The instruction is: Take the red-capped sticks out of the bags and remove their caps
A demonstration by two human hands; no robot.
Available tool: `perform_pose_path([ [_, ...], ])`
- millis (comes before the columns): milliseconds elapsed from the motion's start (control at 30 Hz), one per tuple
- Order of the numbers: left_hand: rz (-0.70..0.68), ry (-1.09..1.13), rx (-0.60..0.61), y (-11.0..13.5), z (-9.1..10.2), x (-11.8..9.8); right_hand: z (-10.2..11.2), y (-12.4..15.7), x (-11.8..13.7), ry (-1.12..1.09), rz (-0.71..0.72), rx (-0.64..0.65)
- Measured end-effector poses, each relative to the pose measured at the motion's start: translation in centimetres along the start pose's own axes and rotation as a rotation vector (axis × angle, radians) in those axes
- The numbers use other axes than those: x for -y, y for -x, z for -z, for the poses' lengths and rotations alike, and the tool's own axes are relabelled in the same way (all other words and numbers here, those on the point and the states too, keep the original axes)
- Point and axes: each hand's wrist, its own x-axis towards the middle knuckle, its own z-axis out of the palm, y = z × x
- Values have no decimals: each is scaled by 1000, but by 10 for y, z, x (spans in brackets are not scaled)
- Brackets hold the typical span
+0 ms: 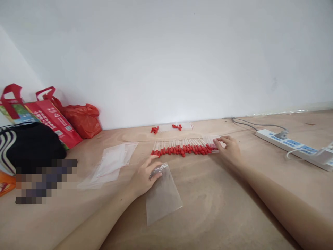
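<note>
A long row of thin pale sticks with red tips (183, 147) lies side by side on the wooden surface. My right hand (228, 148) rests at the row's right end, its fingers curled onto the last sticks. My left hand (144, 176) pinches the top edge of a small clear plastic bag (162, 196) that lies flat in front of me. Behind the row lie two small clusters of red-tipped pieces (154, 130) on more clear bags (182, 125).
A stack of clear bags (111, 163) lies to the left. Red shopping bags (52, 116), a red plastic bag (83, 119) and a dark striped bag (28, 146) crowd the left corner. A white power strip (293, 146) with cables lies at the right. A white wall stands behind.
</note>
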Motion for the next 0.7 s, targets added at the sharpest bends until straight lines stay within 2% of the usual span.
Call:
perform_pose_path([
  [100,40,34,80,0,-4,-1,7,-6,-12,105,-223,70],
  [233,268,121,50,-4,-4,2,8,-10,-21,211,-450,190],
  [333,405,206,161,-5,1,10,5,-13,-26,171,-502,296],
  [433,404,223,223,-3,10,18,2,-15,-29,71,-487,315],
  [500,387,247,170,-2,19,24,0,-15,-30,26,-470,274],
  [567,416,279,61,-2,31,35,-2,-15,-29,-4,-456,222],
  [700,667,131,-292,2,64,71,-3,-13,-22,-70,-420,84],
])
